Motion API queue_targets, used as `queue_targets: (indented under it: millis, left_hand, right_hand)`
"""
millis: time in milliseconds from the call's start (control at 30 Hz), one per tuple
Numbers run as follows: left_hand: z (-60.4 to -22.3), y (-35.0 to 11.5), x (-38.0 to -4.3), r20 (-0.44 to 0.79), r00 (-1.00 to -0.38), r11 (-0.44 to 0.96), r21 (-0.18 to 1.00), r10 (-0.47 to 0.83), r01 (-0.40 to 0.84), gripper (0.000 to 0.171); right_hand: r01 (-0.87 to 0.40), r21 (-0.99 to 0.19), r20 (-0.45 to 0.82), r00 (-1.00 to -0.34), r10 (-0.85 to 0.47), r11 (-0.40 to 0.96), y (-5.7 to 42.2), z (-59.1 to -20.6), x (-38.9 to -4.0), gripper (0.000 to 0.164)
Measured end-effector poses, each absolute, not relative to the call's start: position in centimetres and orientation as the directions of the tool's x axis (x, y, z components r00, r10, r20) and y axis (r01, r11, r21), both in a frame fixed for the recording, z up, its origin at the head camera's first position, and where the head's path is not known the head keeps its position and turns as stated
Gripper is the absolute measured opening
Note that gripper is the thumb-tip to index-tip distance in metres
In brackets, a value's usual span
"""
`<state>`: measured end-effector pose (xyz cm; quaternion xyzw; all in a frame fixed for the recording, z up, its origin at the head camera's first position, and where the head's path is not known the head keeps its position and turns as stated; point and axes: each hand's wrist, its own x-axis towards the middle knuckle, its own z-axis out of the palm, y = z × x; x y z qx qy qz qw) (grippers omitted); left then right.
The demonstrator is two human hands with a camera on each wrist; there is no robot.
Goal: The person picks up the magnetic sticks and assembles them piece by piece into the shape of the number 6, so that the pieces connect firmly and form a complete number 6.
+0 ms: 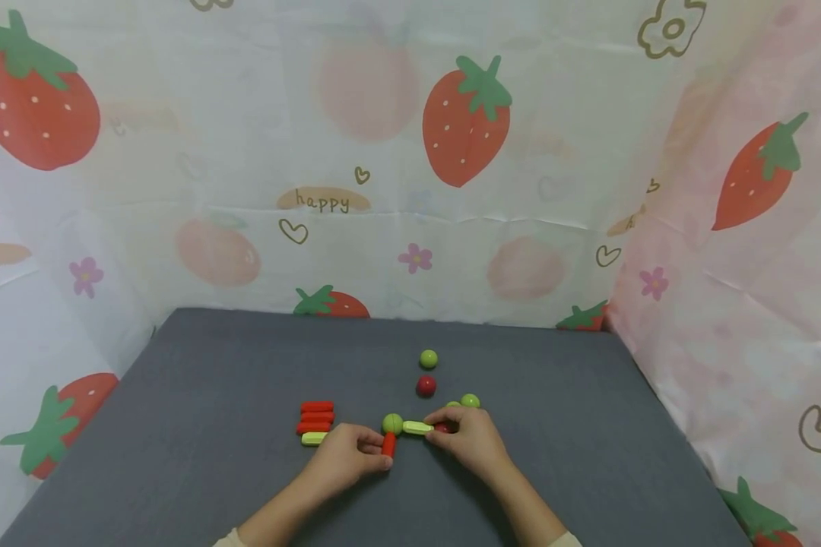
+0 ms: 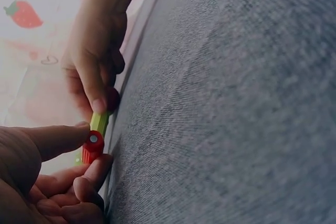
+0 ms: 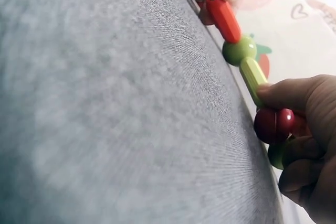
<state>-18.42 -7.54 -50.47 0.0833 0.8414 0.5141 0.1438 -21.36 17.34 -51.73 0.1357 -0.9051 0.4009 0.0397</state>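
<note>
My left hand (image 1: 349, 456) pinches a short red stick (image 1: 388, 445) between thumb and fingers. The stick's far end meets a green ball (image 1: 393, 424). From that ball a light green stick (image 1: 417, 428) runs to the right, and my right hand (image 1: 473, 442) pinches it near its right end. A dark red ball (image 3: 273, 125) sits at that end, partly covered by the right fingers. In the right wrist view, red stick, green ball, light green stick and red ball form one line. A silvery dot shows on the red stick's near end (image 2: 93, 138).
Left of the hands lie several red sticks (image 1: 317, 417) in a stack of rows, with a light green stick (image 1: 314, 439) nearest me. Farther back are a green ball (image 1: 429, 359) and a red ball (image 1: 426, 386). Another green ball (image 1: 470, 400) is just beyond the right hand.
</note>
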Motion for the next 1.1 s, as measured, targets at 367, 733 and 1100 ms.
queue_targets:
  millis: [367, 733, 1100]
  left_hand:
    - [-50.6, -7.5, -18.2, -0.158, -0.952, 0.488, 0.873, 0.264, -0.01, 0.031]
    - [-50.8, -7.5, -18.0, -0.129, -0.955, 0.486, 0.874, 0.267, 0.018, 0.031]
    - [-50.6, -7.3, -17.9, -0.117, -0.957, 0.468, 0.883, 0.266, 0.022, 0.029]
  right_hand:
    - [-0.252, -0.756, 0.107, -0.958, -0.266, 0.605, 17.9, -50.5, -21.9, 0.02]
    - [-0.333, -0.705, 0.108, -0.923, -0.369, 0.626, 21.3, -47.8, -23.7, 0.027]
    - [-0.34, -0.69, 0.013, -0.889, -0.459, 0.639, 22.6, -48.6, -25.0, 0.036]
